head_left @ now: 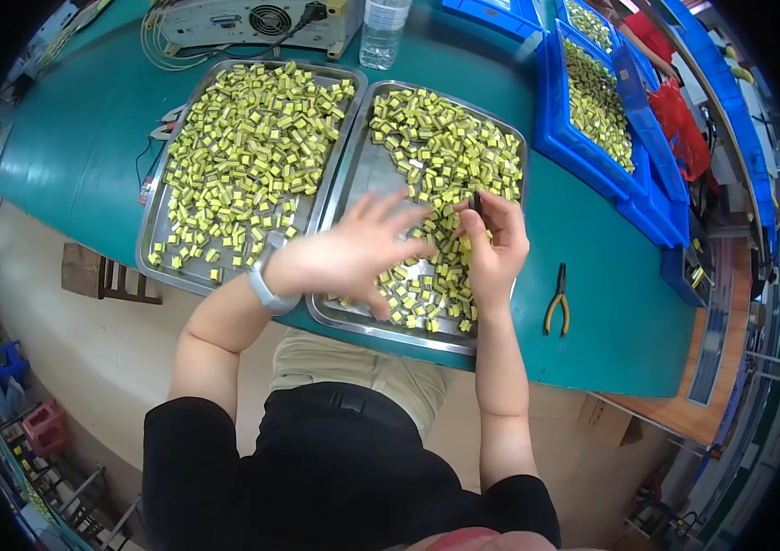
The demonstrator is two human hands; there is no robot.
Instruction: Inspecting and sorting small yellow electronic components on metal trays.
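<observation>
Fingers (416,248) of my left grip (353,246) are spread well apart above the right tray (368,170), and nothing sits between them. That grip is slightly blurred, and I cannot tell whether it touches the pieces below. A pale wristband (268,288) circles my wrist behind it.

My right grip (497,241) pinches a small dark piece (476,202) between thumb and fingers, over the right side of the same tray. So little of the piece shows that I cannot tell its kind. Around and beneath it lie many small yellow parts (454,142), heaped densely toward the far end and strewn more thinly along the near edge.

The left tray (161,204) stands just beside, also metal, with a broad heap of like yellow blocks (252,138) that loosens toward me. Both rest on the green bench (620,321). Pliers (560,292) with yellow handles lie near my right forearm, jaws pointing away from me. Beyond the trays stand a clear bottle (383,35) and a pale instrument (215,28) with a fan. Blue bins (583,171) holding more such parts stand at the far right, with a red bag (682,129) beside them.
</observation>
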